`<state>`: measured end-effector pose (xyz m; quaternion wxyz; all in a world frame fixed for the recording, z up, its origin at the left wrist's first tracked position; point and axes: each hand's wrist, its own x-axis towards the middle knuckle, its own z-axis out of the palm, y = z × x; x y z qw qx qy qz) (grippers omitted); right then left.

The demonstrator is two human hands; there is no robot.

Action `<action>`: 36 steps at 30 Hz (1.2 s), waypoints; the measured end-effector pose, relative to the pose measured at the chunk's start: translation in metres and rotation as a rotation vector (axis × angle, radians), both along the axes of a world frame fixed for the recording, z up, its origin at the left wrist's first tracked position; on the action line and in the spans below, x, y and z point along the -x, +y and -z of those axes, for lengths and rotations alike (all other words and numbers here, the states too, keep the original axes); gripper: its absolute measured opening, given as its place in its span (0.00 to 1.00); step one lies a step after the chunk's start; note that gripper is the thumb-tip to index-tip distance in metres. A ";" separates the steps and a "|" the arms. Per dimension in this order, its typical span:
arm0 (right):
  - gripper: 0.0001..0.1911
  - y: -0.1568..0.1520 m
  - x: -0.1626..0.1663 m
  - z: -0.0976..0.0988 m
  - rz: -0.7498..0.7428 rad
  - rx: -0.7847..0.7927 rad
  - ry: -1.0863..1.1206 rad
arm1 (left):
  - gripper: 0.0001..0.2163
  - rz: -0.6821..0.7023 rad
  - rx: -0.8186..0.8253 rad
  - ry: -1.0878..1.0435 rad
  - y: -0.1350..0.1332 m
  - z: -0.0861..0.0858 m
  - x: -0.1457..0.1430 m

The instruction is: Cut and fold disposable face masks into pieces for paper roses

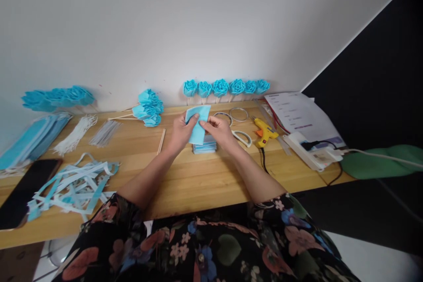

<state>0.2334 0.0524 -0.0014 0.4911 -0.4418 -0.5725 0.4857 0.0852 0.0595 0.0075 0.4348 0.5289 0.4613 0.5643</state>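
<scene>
A folded piece of light blue fabric [199, 130], like face mask material, is held up over the middle of the table. My left hand [183, 128] grips its left side, thumb on the front face. From the right, my right hand [219, 129] pinches its edge between thumb and fingers. Just below the hands lies a stack of cut blue pieces [205, 146]. Scissors with white handles [243, 138] rest beside my right wrist, their blades hidden. Two thin wooden sticks [161, 141] lie left of my left forearm.
Blue fabric roses [220, 88] on sticks line the wall, with more roses [148, 108] lying left. A yellow glue gun [264, 133], a power strip [310, 152] and cords occupy the right. Cut strips [74, 185], a phone [26, 191] and blue masks [33, 139] are left.
</scene>
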 end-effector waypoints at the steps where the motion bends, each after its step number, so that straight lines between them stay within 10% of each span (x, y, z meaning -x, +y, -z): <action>1: 0.22 0.001 -0.001 0.000 0.045 -0.023 0.006 | 0.16 0.001 0.012 -0.005 0.000 0.001 0.000; 29: 0.18 0.003 -0.014 -0.005 0.249 -0.197 -0.018 | 0.26 0.226 0.312 -0.154 -0.002 0.004 -0.001; 36: 0.18 0.006 -0.014 -0.007 0.097 -0.120 0.033 | 0.22 0.238 0.264 -0.144 -0.001 0.006 -0.001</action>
